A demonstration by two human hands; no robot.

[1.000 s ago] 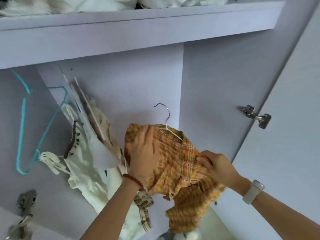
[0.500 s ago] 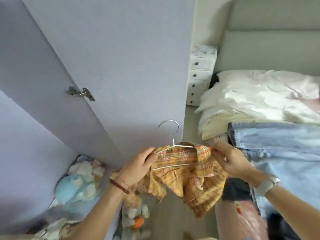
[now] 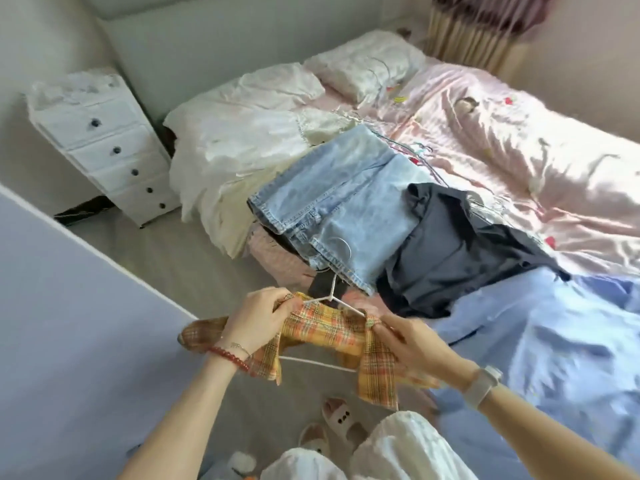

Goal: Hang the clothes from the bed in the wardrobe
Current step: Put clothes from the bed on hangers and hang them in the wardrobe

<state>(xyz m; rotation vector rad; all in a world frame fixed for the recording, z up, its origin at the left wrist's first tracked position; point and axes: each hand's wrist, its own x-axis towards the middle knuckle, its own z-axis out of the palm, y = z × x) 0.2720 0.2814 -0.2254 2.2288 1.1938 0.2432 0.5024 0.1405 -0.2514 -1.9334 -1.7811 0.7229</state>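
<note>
The view has swung from wardrobe to bed (image 3: 519, 161); both hands, left (image 3: 256, 320) and right (image 3: 415, 344), pinch the shirt (image 3: 325, 330) on its hanger (image 3: 332, 296), whose hook blurs against jeans (image 3: 346, 202).

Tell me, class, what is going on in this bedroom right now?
A person is fitting an orange plaid shirt onto a white wire hanger. The left hand pinches one shoulder of the shirt, and the right hand pinches the other. On the bed lie light blue jeans, a dark grey garment and a pale blue one, none hung yet.
</note>
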